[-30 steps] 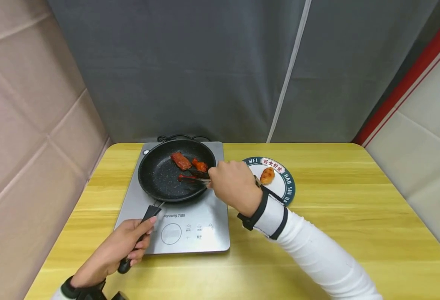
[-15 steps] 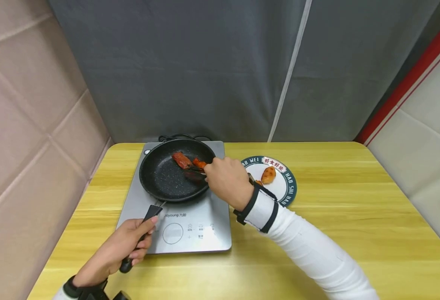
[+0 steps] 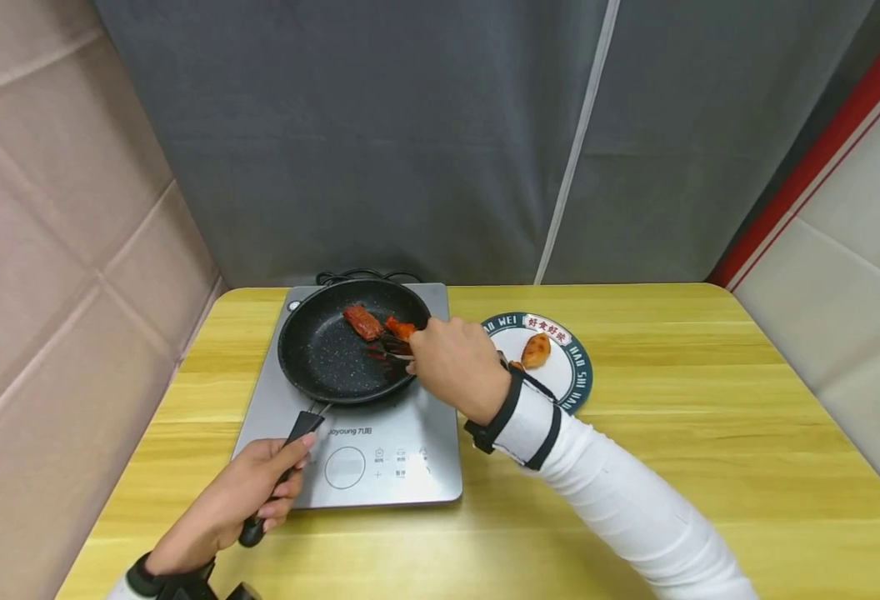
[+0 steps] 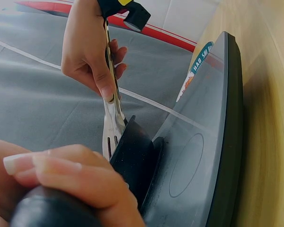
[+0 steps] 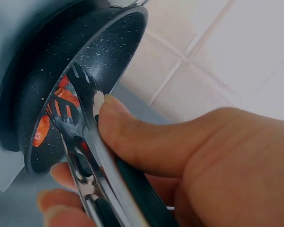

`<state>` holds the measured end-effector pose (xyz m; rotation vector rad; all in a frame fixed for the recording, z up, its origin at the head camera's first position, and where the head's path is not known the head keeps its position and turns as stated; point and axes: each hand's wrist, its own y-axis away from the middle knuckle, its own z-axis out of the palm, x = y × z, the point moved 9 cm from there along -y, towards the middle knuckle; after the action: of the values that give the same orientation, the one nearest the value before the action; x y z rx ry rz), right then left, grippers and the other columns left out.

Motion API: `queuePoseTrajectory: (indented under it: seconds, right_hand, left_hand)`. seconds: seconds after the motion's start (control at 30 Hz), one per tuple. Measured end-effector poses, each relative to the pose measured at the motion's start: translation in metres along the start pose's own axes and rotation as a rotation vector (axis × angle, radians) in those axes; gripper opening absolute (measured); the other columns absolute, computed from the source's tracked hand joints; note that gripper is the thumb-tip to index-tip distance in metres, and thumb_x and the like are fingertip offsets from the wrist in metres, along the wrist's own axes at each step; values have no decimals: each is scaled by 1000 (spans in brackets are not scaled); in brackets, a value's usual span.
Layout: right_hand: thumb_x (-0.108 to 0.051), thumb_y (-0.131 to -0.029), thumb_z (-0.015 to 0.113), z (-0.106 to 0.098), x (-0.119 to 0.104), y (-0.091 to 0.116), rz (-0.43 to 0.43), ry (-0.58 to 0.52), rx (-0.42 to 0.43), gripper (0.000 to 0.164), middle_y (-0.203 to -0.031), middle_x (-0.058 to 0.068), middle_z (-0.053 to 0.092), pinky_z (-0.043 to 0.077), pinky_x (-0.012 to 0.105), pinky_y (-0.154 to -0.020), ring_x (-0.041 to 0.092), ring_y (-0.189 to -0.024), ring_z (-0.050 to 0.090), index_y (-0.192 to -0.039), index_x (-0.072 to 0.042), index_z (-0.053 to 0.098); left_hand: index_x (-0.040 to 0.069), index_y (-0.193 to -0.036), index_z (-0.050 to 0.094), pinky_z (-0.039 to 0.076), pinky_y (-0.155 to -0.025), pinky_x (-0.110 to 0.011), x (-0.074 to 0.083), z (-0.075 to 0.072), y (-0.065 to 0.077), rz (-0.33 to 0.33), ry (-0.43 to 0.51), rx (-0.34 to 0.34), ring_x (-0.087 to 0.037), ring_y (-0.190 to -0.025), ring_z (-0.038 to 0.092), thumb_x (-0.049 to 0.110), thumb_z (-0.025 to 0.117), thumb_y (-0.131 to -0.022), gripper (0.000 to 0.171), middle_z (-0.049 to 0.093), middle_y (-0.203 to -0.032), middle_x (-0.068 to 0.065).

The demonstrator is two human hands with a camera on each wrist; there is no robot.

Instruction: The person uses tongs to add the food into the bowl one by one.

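Observation:
My left hand (image 3: 263, 483) grips the black handle (image 3: 307, 423) of a dark speckled frying pan (image 3: 327, 367). In my right hand (image 3: 458, 367) is a pair of metal tongs (image 5: 92, 137) with slotted, fork-like ends, held between thumb and fingers. Those ends stand apart inside the pan, over its right side. A reddish-brown piece of meat (image 3: 362, 322) lies in the pan near an orange-red piece (image 3: 399, 326). Dark red shows beneath the tongs, partly hidden. In the right wrist view, orange-red food (image 5: 41, 131) lies behind the prongs; whether they touch it, I cannot tell.
The pan sits on a silver induction cooker (image 3: 432, 467) with a black cable (image 3: 365, 272) behind it. A green-rimmed white plate (image 3: 581, 379) stands to the right, bearing a browned piece of food (image 3: 536, 351); my right wrist partly covers it. Grey curtain backs the wooden table (image 3: 680, 375).
My right hand and the tongs have shifted slightly left and away from me. The tong ends now sit closer to the two food pieces. My left hand keeps its grip on the handle.

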<state>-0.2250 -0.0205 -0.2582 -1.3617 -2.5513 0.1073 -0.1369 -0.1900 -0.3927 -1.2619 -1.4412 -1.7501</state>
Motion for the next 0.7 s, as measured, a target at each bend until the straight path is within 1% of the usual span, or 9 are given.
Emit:
queuePoseTrajectory:
  seconds: [0.13, 0.27, 0.4, 0.47, 0.57, 0.7]
  right_hand:
    - [-43, -82, 65, -3, 5, 3, 18, -5, -31, 29, -72, 4, 61, 50, 36, -43, 22, -58, 57, -86, -15, 70]
    - [-45, -84, 62, -11, 17, 8, 52, -14, -41, 32, -67, 4, 55, 49, 36, -43, 22, -55, 53, -77, -14, 66]
    - [-46, -84, 62, -22, 29, 15, 87, -21, -5, 37, -58, 2, 49, 47, 35, -40, 20, -48, 49, -66, -14, 61]
    - [-46, -84, 63, -25, 31, 17, 92, -15, 19, 37, -55, 1, 47, 46, 35, -38, 20, -46, 47, -64, -14, 61]
    - [-45, -84, 63, -23, 27, 18, 71, -9, 35, 36, -57, 2, 49, 47, 35, -38, 20, -47, 47, -65, -14, 63]
    - [-43, -85, 62, -12, 12, 17, 11, -24, 27, 31, -62, 3, 55, 48, 36, -40, 22, -52, 51, -73, -15, 67]
  left_hand:
    - [4, -81, 41, 31, -35, -19, -1, 1, -1, -1, -1, -2, -5, -38, 28, 44, 44, -96, 43, 32, -56, 7]
    - [4, -82, 41, 31, -35, -19, -2, 1, -2, -2, 1, -3, -5, -38, 28, 45, 44, -96, 43, 32, -56, 7]
    - [4, -82, 41, 31, -35, -19, -2, 0, -2, -3, 1, -4, -5, -38, 28, 45, 44, -96, 43, 32, -56, 7]
    - [4, -82, 41, 31, -35, -19, -2, -2, -2, -3, -5, -3, -5, -38, 28, 45, 44, -96, 43, 32, -56, 7]
    - [4, -82, 41, 31, -35, -19, -1, -2, -1, -1, -22, -1, -5, -38, 28, 45, 44, -96, 43, 32, -55, 7]
    - [3, -83, 41, 31, -35, -19, -1, -1, -1, 1, -24, -4, -5, -38, 29, 45, 44, -96, 43, 32, -56, 6]
